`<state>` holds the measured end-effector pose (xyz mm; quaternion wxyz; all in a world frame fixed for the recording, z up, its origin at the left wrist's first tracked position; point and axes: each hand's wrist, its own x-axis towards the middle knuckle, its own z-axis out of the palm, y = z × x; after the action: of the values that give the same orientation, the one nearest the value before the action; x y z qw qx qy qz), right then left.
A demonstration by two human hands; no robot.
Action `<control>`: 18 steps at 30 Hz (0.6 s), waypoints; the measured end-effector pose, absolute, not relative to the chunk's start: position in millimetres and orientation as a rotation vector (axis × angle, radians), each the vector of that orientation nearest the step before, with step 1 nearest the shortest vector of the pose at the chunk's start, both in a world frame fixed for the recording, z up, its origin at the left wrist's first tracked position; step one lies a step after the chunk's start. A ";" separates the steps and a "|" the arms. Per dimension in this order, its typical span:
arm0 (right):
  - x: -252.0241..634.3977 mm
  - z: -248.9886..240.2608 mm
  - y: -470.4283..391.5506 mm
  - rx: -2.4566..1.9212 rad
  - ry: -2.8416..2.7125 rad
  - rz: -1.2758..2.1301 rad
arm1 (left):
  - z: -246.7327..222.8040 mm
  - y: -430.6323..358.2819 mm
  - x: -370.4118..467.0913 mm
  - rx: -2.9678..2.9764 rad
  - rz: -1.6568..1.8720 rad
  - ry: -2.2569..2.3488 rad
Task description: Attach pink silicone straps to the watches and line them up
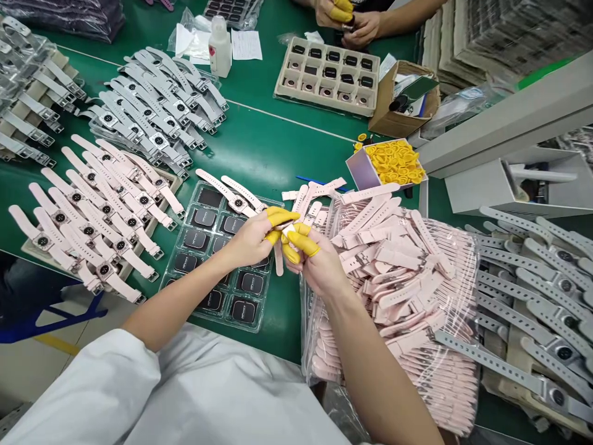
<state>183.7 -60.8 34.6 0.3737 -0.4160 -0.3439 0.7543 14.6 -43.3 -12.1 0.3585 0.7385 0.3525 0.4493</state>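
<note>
I'm looking down on a green work surface (273,142) crossed by a thin pale line, crowded on every side. At centre frame my left hand (252,238) and right hand (315,262) meet, both wearing yellow fingertip covers. The left thumb and forefinger pinch a small watch body (288,230), and the right fingertips are pressed against it from the other side; a pink strap (278,262) hangs down from it. Just under the left hand lies a clear tray of dark watch faces (217,259); there is small print on the faces, but I cannot read it.

At left of frame, pink assembled watches (92,216) lie in rows, with grey ones (157,111) above them. At lower right a plastic bag of loose pink straps (398,290) touches my right forearm, and grey watches (537,296) fill the right edge. At upper centre stand a white bottle (219,46), a beige tray of watch bodies (328,74), a cardboard box (401,99) and a small box of yellow finger covers (391,162). Another person's hands (352,21) work at the top edge. Pale floor shows at lower left.
</note>
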 end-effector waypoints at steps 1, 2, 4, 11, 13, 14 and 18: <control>183.8 34.9 -61.3 -1.057 -0.898 1.945 | -13.1 -43.3 14.2 1.915 1.153 0.898; 183.6 35.1 -61.7 -1.056 -0.906 1.954 | -14.0 -43.2 13.7 1.922 1.148 0.890; 182.8 35.1 -61.9 -1.075 -0.889 1.954 | -15.1 -43.2 13.1 1.928 1.141 0.897; 183.1 31.6 -53.2 -1.108 -0.749 1.895 | -11.9 -43.8 19.1 1.769 1.198 1.037; 184.1 32.1 -52.1 -1.111 -0.734 1.855 | -11.3 -43.7 19.9 1.734 1.214 1.074; 183.9 32.8 -52.6 -1.105 -0.752 1.844 | -11.7 -43.5 19.7 1.748 1.211 1.078; 178.8 35.4 -58.5 -1.080 -0.905 1.894 | -15.8 -42.8 17.0 1.868 1.180 0.994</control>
<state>178.8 -58.5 35.4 0.3804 -0.4231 -0.3545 0.7420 17.0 -42.8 -15.8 0.3521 0.7217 0.3839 0.4559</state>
